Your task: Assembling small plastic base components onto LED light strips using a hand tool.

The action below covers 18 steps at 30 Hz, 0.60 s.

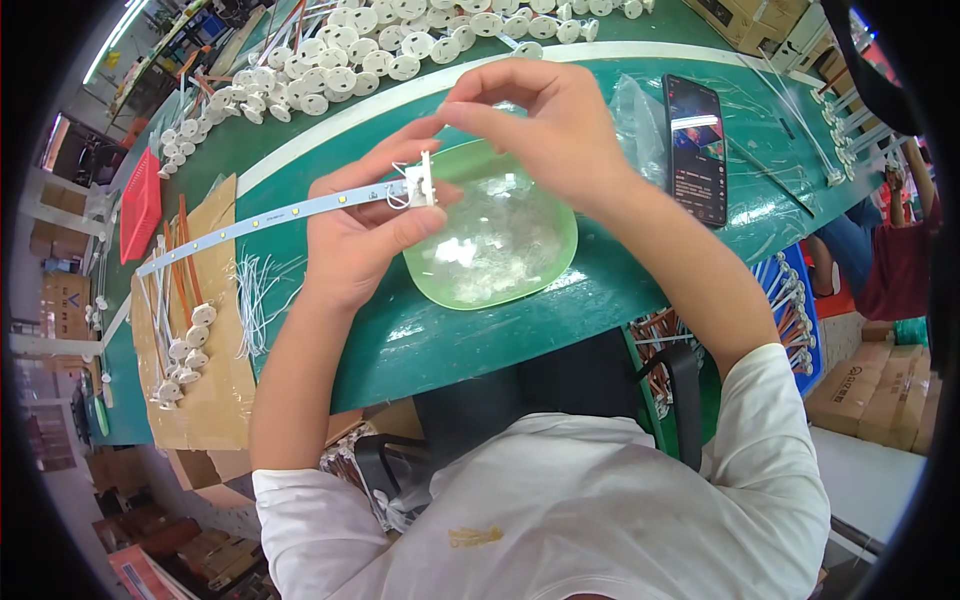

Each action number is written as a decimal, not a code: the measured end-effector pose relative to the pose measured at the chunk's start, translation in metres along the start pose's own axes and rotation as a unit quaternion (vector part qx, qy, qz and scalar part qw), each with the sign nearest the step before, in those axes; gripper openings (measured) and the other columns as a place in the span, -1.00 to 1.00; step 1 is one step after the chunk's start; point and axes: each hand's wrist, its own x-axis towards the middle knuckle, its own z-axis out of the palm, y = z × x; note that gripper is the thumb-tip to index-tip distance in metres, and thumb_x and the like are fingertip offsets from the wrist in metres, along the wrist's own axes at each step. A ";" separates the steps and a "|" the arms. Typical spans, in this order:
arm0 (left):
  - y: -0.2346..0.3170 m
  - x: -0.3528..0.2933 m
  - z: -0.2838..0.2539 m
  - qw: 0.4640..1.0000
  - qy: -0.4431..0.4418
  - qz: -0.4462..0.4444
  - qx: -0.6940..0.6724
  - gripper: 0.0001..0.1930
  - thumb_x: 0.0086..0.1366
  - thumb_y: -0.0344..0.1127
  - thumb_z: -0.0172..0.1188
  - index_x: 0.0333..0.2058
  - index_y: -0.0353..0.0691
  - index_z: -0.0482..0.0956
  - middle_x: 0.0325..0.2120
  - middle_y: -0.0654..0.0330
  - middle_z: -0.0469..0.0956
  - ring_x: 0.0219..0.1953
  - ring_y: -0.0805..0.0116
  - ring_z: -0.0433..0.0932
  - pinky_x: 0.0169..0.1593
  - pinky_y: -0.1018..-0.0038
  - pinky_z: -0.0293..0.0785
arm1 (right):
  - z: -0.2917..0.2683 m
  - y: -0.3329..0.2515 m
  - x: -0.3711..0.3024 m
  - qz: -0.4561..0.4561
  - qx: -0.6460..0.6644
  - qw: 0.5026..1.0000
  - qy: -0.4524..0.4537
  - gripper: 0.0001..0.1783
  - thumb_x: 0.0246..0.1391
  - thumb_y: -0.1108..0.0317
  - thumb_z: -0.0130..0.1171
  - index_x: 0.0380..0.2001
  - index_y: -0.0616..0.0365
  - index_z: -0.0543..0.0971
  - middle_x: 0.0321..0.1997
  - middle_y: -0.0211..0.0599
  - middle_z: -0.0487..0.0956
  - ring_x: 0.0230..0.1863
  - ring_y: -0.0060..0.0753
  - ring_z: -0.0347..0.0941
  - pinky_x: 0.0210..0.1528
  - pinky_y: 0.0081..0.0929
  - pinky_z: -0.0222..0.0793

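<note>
Head view: LED strip, white end cap between pinching left fingers, right fingers pressed together.

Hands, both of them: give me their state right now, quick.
Left hand: closed, holding the light strip by its white end piece.
Right hand: fingers curled; whether it grips anything cannot be told.

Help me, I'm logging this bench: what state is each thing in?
LED strip: held at one end
Left hand: closed on its white end piece
Right hand: raised, grip unclear
Green bowl: uncovered, holding clear bits
Phone: screen lit
White wires: loose
</note>
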 end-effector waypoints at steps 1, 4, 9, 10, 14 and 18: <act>0.001 0.000 0.001 1.000 -0.005 0.000 -0.004 -0.50 -0.03 -0.58 0.33 -0.03 -0.39 0.49 0.08 -0.07 0.38 -0.17 0.23 0.59 -0.06 0.39 0.53 | 0.003 0.002 -0.001 -0.080 -0.068 0.994 0.041 -0.88 -0.04 0.46 0.27 -0.36 0.15 0.62 -0.34 -0.42 0.61 -0.31 -0.55 0.51 -0.32 -0.53 0.47; 0.000 -0.003 -0.002 0.999 0.012 0.008 0.033 -0.48 -0.06 -0.53 0.36 -0.05 -0.44 0.49 0.02 -0.05 0.44 -0.20 0.24 0.60 -0.10 0.41 0.56 | 0.005 0.016 0.009 -0.481 -0.318 0.812 0.094 -0.83 -0.18 0.51 0.29 -0.41 0.15 0.59 -0.34 -0.37 0.61 -0.27 -0.35 0.55 -0.26 -0.47 0.52; 0.000 -0.002 -0.007 0.999 -0.008 0.003 0.041 -0.45 -0.05 -0.48 0.39 -0.03 -0.47 0.45 -0.18 0.03 0.56 -0.24 0.26 0.62 -0.12 0.44 0.58 | 0.012 0.030 0.006 -0.410 -0.312 0.857 0.022 -0.73 -0.29 0.49 0.31 -0.39 0.12 0.55 -0.32 -0.36 0.62 -0.21 -0.29 0.56 -0.27 -0.44 0.53; -0.001 -0.001 -0.007 1.000 -0.003 0.000 0.020 -0.44 -0.05 -0.47 0.39 -0.02 -0.47 0.45 -0.20 0.04 0.56 -0.25 0.27 0.62 -0.12 0.44 0.57 | 0.012 0.030 0.006 -0.412 -0.303 0.859 0.022 -0.73 -0.30 0.48 0.31 -0.40 0.12 0.55 -0.33 -0.36 0.62 -0.22 -0.29 0.56 -0.27 -0.44 0.53; -0.002 -0.002 -0.009 0.999 -0.002 -0.021 -0.026 -0.45 -0.03 -0.45 0.39 -0.02 -0.47 0.44 -0.22 0.05 0.56 -0.26 0.26 0.62 -0.12 0.45 0.55 | 0.006 0.037 0.011 -0.436 -0.308 0.845 0.005 -0.74 -0.33 0.47 0.30 -0.41 0.11 0.58 -0.34 -0.37 0.61 -0.24 -0.28 0.57 -0.31 -0.42 0.53; -0.004 -0.002 -0.007 0.998 -0.023 -0.039 -0.031 -0.45 -0.03 -0.45 0.38 -0.02 -0.46 0.44 -0.20 0.04 0.55 -0.25 0.27 0.61 -0.12 0.45 0.53 | 0.004 0.036 0.009 -0.404 -0.307 0.862 0.009 -0.78 -0.33 0.48 0.29 -0.46 0.09 0.60 -0.32 -0.41 0.61 -0.25 -0.30 0.56 -0.34 -0.44 0.50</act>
